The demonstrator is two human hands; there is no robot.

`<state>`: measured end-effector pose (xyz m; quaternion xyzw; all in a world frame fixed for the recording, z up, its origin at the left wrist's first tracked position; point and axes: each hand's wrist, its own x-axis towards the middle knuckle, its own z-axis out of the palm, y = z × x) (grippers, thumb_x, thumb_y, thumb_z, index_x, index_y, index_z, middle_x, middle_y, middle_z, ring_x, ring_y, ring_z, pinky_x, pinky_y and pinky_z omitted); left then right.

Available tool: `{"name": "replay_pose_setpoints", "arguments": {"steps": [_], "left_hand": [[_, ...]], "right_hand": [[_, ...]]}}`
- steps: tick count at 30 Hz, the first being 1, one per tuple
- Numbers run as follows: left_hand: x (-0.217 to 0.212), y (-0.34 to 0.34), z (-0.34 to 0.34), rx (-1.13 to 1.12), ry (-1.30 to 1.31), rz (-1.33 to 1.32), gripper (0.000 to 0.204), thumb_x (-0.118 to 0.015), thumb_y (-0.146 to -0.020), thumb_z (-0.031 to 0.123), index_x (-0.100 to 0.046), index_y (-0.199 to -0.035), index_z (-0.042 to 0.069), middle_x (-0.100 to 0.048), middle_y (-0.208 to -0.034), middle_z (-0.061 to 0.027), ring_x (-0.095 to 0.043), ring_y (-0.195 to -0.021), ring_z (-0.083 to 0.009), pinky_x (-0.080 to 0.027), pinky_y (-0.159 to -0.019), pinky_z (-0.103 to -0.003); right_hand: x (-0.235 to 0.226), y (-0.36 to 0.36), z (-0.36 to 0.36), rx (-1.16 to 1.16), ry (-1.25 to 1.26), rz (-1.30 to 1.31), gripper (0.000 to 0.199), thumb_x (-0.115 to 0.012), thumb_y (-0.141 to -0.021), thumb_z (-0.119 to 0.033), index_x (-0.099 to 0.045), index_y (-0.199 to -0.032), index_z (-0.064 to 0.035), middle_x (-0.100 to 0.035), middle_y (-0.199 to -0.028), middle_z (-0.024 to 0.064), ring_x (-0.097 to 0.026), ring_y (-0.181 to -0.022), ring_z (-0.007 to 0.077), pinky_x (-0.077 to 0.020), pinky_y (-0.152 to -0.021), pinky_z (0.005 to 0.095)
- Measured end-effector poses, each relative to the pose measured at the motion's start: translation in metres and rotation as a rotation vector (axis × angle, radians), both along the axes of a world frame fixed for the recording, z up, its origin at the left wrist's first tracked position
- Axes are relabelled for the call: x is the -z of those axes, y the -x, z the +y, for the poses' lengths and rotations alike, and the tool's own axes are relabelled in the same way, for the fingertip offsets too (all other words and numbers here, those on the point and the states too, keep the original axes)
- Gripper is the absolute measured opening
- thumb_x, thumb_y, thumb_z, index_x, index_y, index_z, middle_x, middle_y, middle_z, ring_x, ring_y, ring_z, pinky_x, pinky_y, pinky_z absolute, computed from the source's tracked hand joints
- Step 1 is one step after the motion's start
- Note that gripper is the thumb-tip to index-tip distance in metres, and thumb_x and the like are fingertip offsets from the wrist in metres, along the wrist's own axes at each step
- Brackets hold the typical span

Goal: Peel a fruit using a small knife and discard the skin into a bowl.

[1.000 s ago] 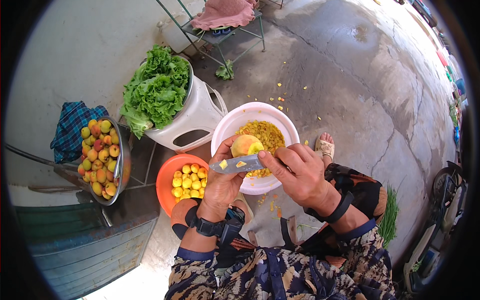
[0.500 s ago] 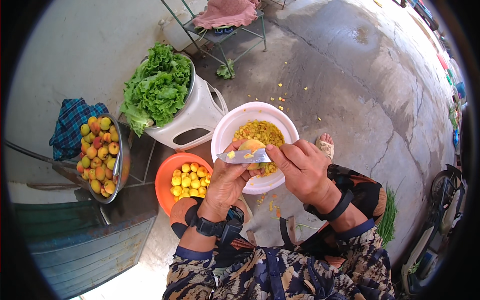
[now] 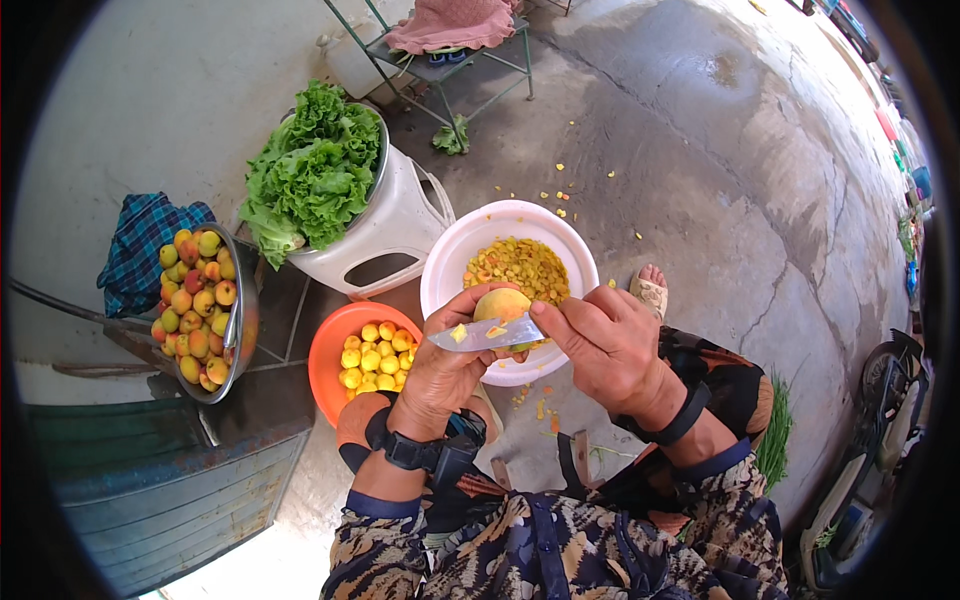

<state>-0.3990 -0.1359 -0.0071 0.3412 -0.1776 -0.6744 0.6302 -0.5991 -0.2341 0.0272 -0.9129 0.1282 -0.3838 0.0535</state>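
Observation:
In my left hand (image 3: 445, 365) a yellow peach (image 3: 502, 303) is held up over a pale pink basin (image 3: 438, 275). My right hand (image 3: 612, 348) grips a knife, its handle hidden in the fingers. The knife blade (image 3: 485, 333) lies across the near side of the peach and points left, with small bits of peel on it. My right thumb rests against the fruit's right edge. Below, the basin contains a heap of yellow-orange peelings (image 3: 520, 268). Left of it, an orange bowl (image 3: 325, 365) contains several peeled yellow peaches (image 3: 378, 358).
A metal bowl (image 3: 245, 330) of unpeeled reddish-yellow peaches stands far left beside a blue checked cloth (image 3: 145, 260). Leafy lettuce (image 3: 320, 170) fills a bowl on a white plastic stool (image 3: 400, 225). A metal-framed chair (image 3: 440, 75) stands behind. Peel scraps (image 3: 560, 195) dot the concrete floor.
The knife blade has tilted, its tip dropping lower and shifting slightly left. More of the peach's upper face shows above it. Both hands keep their grip over the basin.

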Motion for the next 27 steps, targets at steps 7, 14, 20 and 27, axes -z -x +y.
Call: {"name": "replay_pose_setpoints", "arguments": {"steps": [7,14,20,27], "left_hand": [[-0.006,-0.006,0.006,0.069,0.013,-0.012,0.069,-0.079,-0.084,0.019,-0.048,-0.141,-0.005,-0.063,-0.129,-0.0149,-0.067,-0.113,-0.0241,-0.059,-0.091,-0.037],[-0.003,0.002,-0.003,-0.025,-0.04,0.015,0.065,-0.082,-0.083,0.016,-0.049,-0.136,0.001,-0.061,-0.126,-0.0109,-0.066,-0.112,-0.0204,-0.06,-0.092,-0.034],[-0.004,0.003,-0.002,-0.041,0.006,-0.038,0.066,-0.083,-0.084,0.02,-0.049,-0.138,0.001,-0.061,-0.127,-0.0104,-0.066,-0.113,-0.0199,-0.06,-0.094,-0.033],[0.0,0.0,0.002,-0.005,0.021,0.003,0.068,-0.079,-0.085,0.019,-0.046,-0.141,-0.002,-0.062,-0.126,-0.0124,-0.066,-0.112,-0.0212,-0.06,-0.088,-0.034]], "right_hand": [[0.001,0.004,-0.013,0.142,-0.044,-0.014,0.051,-0.067,-0.064,-0.009,-0.072,-0.113,0.0025,-0.063,-0.086,0.005,-0.06,-0.069,0.0196,-0.0494,-0.056,0.0338],[0.0,-0.005,0.002,-0.025,-0.031,-0.073,0.052,-0.067,-0.062,-0.01,-0.073,-0.113,0.0019,-0.063,-0.088,0.0038,-0.059,-0.069,0.0183,-0.0484,-0.055,0.0311],[0.003,-0.005,0.003,-0.012,-0.002,-0.047,0.053,-0.066,-0.064,-0.011,-0.072,-0.115,0.0025,-0.062,-0.089,0.0038,-0.059,-0.07,0.0181,-0.0472,-0.055,0.0311],[0.007,-0.004,0.002,0.042,-0.02,-0.037,0.054,-0.067,-0.064,-0.012,-0.072,-0.116,0.0032,-0.062,-0.088,0.0045,-0.058,-0.069,0.0192,-0.0478,-0.055,0.032]]}}
